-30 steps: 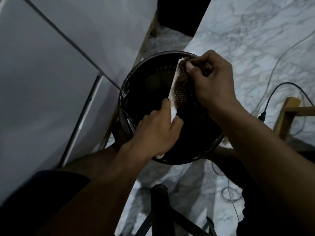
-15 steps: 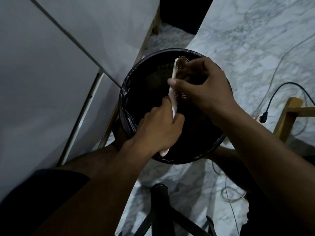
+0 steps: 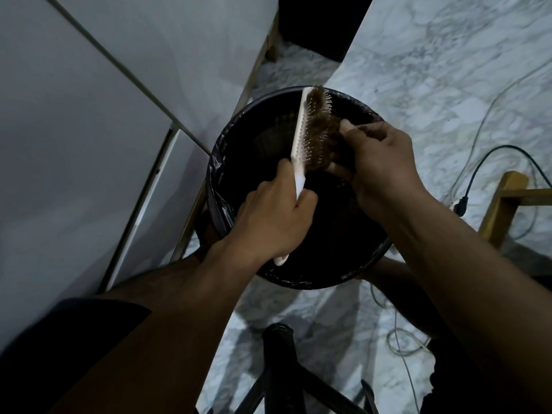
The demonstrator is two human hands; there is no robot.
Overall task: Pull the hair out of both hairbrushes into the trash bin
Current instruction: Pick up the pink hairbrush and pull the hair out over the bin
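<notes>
A white hairbrush [image 3: 299,135] stands on edge over the black trash bin [image 3: 239,144], bristles facing right. My left hand [image 3: 276,216] is wrapped around its handle, whose tip pokes out below the fist. A brown clump of hair [image 3: 324,130] sits in the bristles. My right hand [image 3: 379,162] pinches that clump from the right, thumb on top and fingers below. The bin is round, lined with a black bag, and its inside is too dark to see. Only one hairbrush is in view.
White cabinet panels [image 3: 89,144] fill the left. The marble floor [image 3: 448,70] carries a black cable with a plug [image 3: 461,201] and thin white wires. A wooden leg [image 3: 501,201] stands at the right, and a black stool base [image 3: 280,354] sits below the bin.
The brush has turned on edge so its bristles face right. My right hand slid off the brush head to the right, dragging the hair clump partly out of the bristles.
</notes>
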